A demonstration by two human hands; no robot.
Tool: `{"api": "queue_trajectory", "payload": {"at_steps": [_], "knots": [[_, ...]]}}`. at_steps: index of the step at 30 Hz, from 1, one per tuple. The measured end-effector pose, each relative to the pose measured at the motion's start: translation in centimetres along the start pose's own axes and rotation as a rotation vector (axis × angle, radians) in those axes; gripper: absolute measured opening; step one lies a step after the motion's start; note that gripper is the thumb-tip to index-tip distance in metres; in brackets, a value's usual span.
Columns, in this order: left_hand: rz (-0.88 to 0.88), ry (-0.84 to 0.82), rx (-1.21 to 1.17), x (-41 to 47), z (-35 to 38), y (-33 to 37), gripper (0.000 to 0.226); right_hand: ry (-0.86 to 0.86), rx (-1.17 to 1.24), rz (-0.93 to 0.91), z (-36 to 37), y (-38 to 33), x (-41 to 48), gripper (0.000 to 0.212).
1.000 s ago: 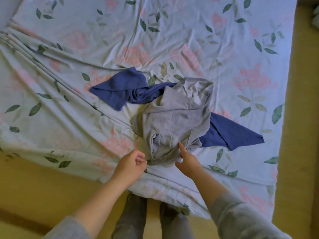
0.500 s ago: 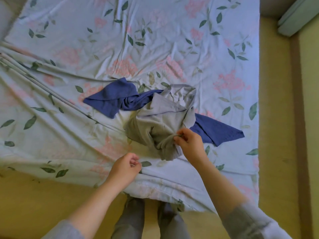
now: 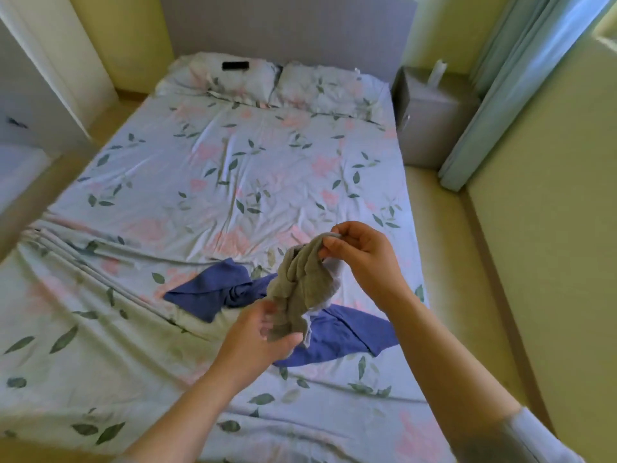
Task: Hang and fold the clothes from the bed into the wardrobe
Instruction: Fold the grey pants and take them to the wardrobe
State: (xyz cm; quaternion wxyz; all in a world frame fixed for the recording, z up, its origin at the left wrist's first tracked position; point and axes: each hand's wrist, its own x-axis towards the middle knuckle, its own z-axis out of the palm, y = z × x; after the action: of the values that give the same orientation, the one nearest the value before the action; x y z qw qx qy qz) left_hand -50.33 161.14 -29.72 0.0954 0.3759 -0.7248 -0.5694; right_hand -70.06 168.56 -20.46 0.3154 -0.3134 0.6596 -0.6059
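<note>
Left hand [image 3: 257,335]: gripping the lower end of the grey garment [image 3: 303,282], directly over the middle of the blue garment [image 3: 213,289]. Grey garment: hanging bunched between both hands, clear above the blue garment, long axis running from lower left to upper right. Right hand [image 3: 360,259]: pinching the upper end, over the blue garment's far right side. Blue garment: lying sprawled on the bed [image 3: 233,182], the left hand being nearer it. Pillows [image 3: 233,78]: sitting well beyond the blue garment.
</note>
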Motion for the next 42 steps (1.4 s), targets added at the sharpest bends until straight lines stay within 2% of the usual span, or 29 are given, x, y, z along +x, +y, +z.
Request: {"api": "queue_trajectory", "payload": {"at_steps": [2,5,7,9,13,15,18,20,22,23,24,29,32,34,37,42], "knots": [[0.085,0.049,0.005,0.1,-0.8,2.6,0.046,0.006,-0.007,-0.059,0.1,-3.3,-0.1,0.006],[0.174,0.103,0.023,0.0,-1.5,5.9,0.079,0.023,-0.051,-0.148,0.1,-7.5,-0.4,0.007],[0.265,0.125,0.032,-0.3,-1.4,8.2,0.087,0.040,-0.041,-0.183,0.0,-9.8,-0.7,0.005],[0.357,0.148,0.014,-0.6,-1.0,10.4,0.081,0.061,-0.033,-0.207,-0.3,-11.7,-1.0,0.005],[0.491,0.195,-0.030,-0.4,-0.7,14.0,0.051,0.110,-0.068,-0.271,-1.1,-14.8,-1.6,0.005],[0.545,0.184,0.002,-0.3,-1.2,15.4,0.056,0.131,-0.086,-0.297,-1.7,-15.9,-1.8,0.005],[0.670,0.198,0.137,-0.6,-1.8,17.4,0.081,0.167,-0.077,-0.328,-2.4,-17.1,-2.1,0.006],[0.717,0.254,0.203,-0.6,-1.8,18.9,0.080,0.183,-0.067,-0.340,-2.7,-17.6,-2.1,0.006],[0.703,0.269,0.234,-0.5,-1.8,20.4,0.042,0.198,-0.049,-0.347,-3.0,-17.9,-1.9,0.006],[0.675,0.236,0.224,-0.3,-2.1,21.1,0.018,0.208,-0.037,-0.348,-3.2,-18.0,-1.8,0.007],[0.640,0.190,0.204,-0.1,-2.5,21.6,0.005,0.218,-0.026,-0.347,-3.4,-18.1,-1.7,0.007],[0.497,0.018,0.223,0.9,-4.5,24.3,0.018,0.226,-0.034,-0.299,-4.7,-17.0,-1.5,0.010],[0.386,0.040,0.170,1.6,-4.7,25.8,0.026,0.030,-0.023,-0.145,-5.2,-15.7,-1.7,0.029],[0.290,0.063,0.049,2.2,-4.7,26.4,0.029,-0.066,-0.032,-0.049,-5.3,-14.5,-2.0,0.042],[0.149,0.049,-0.186,2.8,-4.7,27.2,0.034,-0.019,-0.072,-0.028,-5.2,-12.5,-2.9,0.048],[0.103,0.096,-0.364,3.2,-5.2,28.3,0.029,0.034,-0.127,-0.050,-4.9,-9.9,-4.0,0.042]]}}
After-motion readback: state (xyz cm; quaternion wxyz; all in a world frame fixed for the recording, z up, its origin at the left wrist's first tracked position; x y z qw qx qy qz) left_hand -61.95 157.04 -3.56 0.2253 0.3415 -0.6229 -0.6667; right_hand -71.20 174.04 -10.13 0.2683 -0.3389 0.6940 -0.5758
